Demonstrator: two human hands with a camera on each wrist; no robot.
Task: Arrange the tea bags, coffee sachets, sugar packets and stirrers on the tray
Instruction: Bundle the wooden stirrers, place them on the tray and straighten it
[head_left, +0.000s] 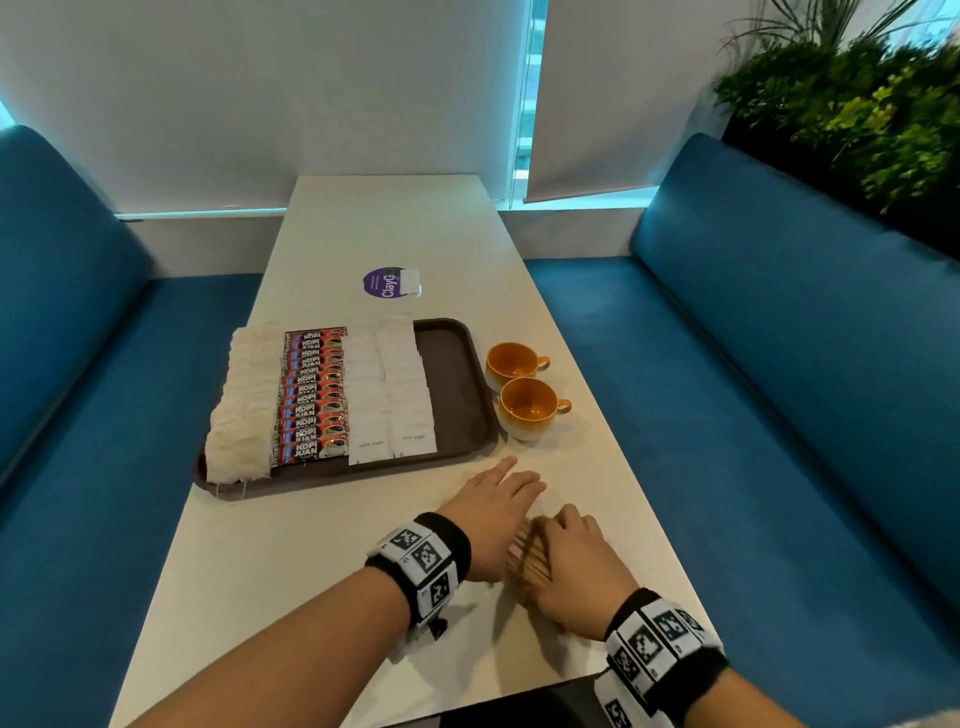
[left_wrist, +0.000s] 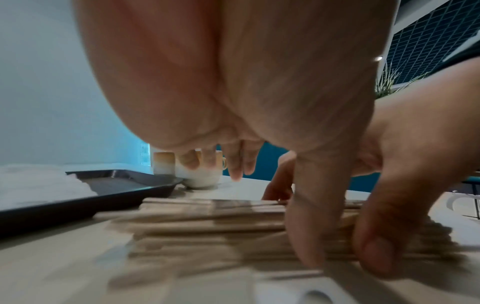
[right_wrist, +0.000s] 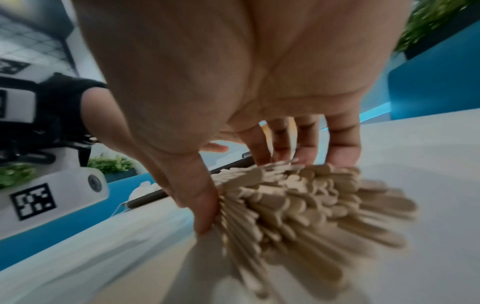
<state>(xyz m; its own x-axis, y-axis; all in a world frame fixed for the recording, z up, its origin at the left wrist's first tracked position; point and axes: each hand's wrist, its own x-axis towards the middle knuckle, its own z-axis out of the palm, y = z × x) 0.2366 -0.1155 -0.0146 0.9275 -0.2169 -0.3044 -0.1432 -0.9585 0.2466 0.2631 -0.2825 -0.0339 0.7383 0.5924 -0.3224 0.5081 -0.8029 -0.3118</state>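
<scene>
A brown tray (head_left: 454, 374) holds a row of tea bags (head_left: 241, 410), a row of red coffee sachets (head_left: 314, 397) and two rows of white sugar packets (head_left: 389, 400); its right strip is bare. A pile of wooden stirrers (head_left: 530, 558) lies on the table in front of the tray. My left hand (head_left: 496, 506) lies flat with straight fingers along the pile's left side, its thumb (left_wrist: 309, 222) pressing on the stirrers (left_wrist: 207, 218). My right hand (head_left: 574, 556) arches over the pile, thumb (right_wrist: 205, 205) on one side and fingers on the other, holding the stirrers (right_wrist: 298, 199).
Two orange cups (head_left: 515, 359) (head_left: 530, 408) stand just right of the tray. A purple round sticker (head_left: 383, 283) and a small white packet (head_left: 410, 282) lie behind the tray. Blue benches (head_left: 779, 364) flank the white table (head_left: 395, 223); a plant (head_left: 857, 114) is at the back right.
</scene>
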